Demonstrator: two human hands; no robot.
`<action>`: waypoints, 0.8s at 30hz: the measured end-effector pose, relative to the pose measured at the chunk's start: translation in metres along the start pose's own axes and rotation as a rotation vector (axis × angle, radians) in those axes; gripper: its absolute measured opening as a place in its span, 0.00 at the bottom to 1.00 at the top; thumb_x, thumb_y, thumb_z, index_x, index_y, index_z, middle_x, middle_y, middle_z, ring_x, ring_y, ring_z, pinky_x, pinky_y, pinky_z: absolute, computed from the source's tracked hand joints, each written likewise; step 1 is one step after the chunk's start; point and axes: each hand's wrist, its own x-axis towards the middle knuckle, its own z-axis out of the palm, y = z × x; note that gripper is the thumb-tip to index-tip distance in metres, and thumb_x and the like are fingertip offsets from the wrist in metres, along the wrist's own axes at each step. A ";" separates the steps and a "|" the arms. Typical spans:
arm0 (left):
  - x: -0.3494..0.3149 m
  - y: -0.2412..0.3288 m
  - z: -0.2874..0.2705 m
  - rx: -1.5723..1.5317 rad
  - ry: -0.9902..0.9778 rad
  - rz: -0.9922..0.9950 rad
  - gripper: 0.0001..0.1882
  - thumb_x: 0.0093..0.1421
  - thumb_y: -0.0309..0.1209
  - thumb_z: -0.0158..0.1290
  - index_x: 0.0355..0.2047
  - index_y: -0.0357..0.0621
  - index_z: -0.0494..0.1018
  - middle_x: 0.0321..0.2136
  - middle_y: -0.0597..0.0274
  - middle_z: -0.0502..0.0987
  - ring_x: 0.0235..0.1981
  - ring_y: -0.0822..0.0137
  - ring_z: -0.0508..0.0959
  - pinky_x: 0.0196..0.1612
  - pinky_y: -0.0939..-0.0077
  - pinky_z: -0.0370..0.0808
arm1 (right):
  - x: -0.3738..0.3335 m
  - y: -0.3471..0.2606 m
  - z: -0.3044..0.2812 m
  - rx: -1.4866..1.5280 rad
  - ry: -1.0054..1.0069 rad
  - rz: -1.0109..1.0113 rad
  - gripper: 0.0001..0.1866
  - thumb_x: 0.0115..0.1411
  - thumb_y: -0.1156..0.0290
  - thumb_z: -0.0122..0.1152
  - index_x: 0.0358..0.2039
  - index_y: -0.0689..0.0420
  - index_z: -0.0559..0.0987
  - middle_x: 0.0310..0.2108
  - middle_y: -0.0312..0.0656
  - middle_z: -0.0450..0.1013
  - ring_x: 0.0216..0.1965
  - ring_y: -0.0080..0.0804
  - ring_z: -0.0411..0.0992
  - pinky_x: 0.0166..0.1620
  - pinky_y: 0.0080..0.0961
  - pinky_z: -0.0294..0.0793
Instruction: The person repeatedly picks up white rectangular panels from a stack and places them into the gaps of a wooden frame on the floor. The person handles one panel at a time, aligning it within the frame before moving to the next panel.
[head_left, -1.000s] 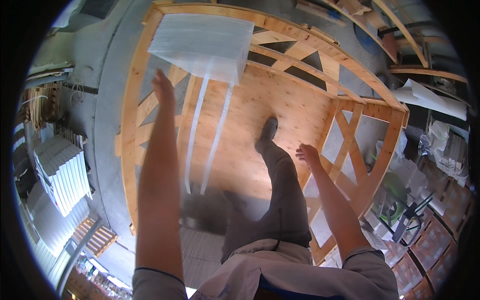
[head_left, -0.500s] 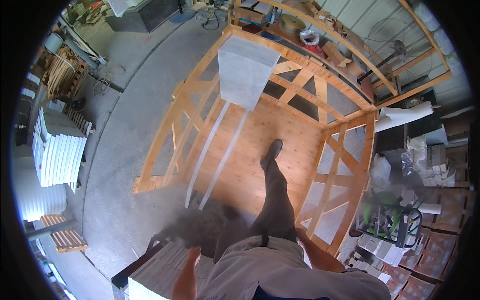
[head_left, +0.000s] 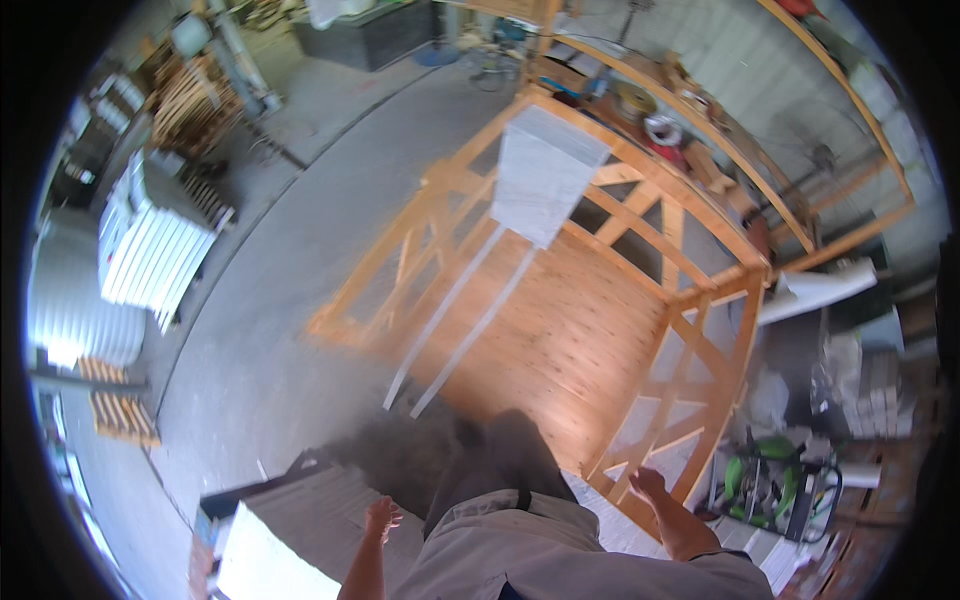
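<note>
My left hand (head_left: 382, 518) hangs beside a stack of pale slabs (head_left: 300, 545), fingers loosely bent and apart, holding nothing. On the other side, my right hand (head_left: 648, 484) is raised near the right side rail (head_left: 715, 420) of a large open wooden crate. Its fingers look apart and empty, though blurred; whether it touches the rail I cannot tell. Before me lies the crate's plank floor (head_left: 580, 330). Grey-white slabs (head_left: 548, 180) stand upright against its far end. Two pale strips (head_left: 478, 325) run from them along the floor toward me.
Braced rails (head_left: 395, 255) bound the crate's left side. Beyond its far end stands a cluttered wooden shelf (head_left: 690, 100). White stacked slabs (head_left: 160, 250) and pallets (head_left: 125, 405) are at the left. A green and black machine (head_left: 775, 480) stands at the right, near white rolled material (head_left: 820, 290).
My right leg, stretched forward onto the crate floor before, is now drawn back. My right hand has come up and forward near the rail. The view has swung left.
</note>
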 end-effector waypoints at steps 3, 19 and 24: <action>-0.032 -0.037 0.009 -0.104 0.033 -0.025 0.18 0.60 0.44 0.44 0.39 0.42 0.69 0.31 0.55 0.75 0.26 0.62 0.78 0.25 0.69 0.74 | -0.043 0.028 -0.007 -0.100 -0.106 0.091 0.23 0.58 0.51 0.42 0.36 0.58 0.76 0.38 0.50 0.75 0.42 0.47 0.73 0.45 0.42 0.71; -0.149 -0.270 0.155 -0.168 0.147 0.060 0.19 0.61 0.42 0.43 0.45 0.43 0.70 0.33 0.57 0.76 0.28 0.66 0.77 0.26 0.74 0.74 | 0.010 0.123 0.079 0.325 -0.178 -0.357 0.10 0.53 0.68 0.53 0.18 0.57 0.72 0.18 0.41 0.68 0.19 0.35 0.69 0.27 0.35 0.70; -0.199 -0.315 0.183 -0.460 0.305 -0.138 0.22 0.60 0.43 0.44 0.44 0.37 0.70 0.33 0.55 0.76 0.27 0.66 0.77 0.26 0.73 0.74 | 0.076 0.047 0.031 1.002 -0.608 -0.304 0.10 0.54 0.67 0.54 0.20 0.57 0.72 0.16 0.36 0.63 0.18 0.31 0.66 0.25 0.31 0.66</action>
